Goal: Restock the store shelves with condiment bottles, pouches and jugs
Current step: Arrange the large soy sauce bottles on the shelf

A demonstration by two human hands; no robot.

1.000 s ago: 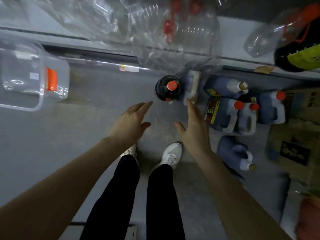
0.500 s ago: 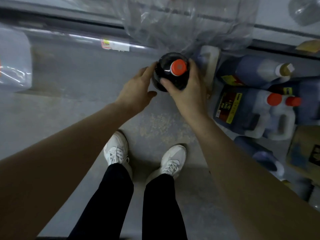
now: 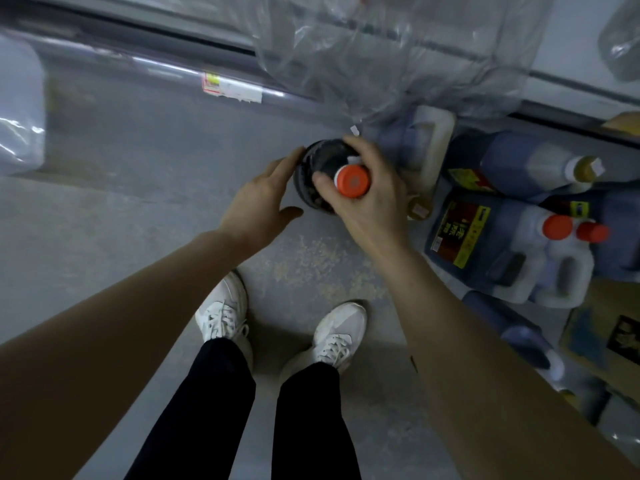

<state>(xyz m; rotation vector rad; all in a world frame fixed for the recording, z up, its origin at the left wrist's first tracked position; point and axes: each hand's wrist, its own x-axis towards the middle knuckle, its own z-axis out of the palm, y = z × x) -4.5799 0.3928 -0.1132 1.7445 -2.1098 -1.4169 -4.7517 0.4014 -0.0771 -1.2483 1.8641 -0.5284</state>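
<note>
Gripping the bottle [image 3: 313,174] on the floor [image 3: 138,202]
Your right hand [image 3: 374,199] curls round its neck, tighter to the orange cap than before; your left hand [image 3: 258,202] touches its side, fingers straight. The jug [image 3: 485,244] label beside it is unreadable.

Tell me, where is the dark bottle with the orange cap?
The dark bottle is near the head view's centre, gripped at its top by the right hand; the left hand touches its left side, and jugs lie just right of it.

Bottle [image 3: 320,178] on floor [image 3: 138,220], jugs [image 3: 502,244] right.
</note>
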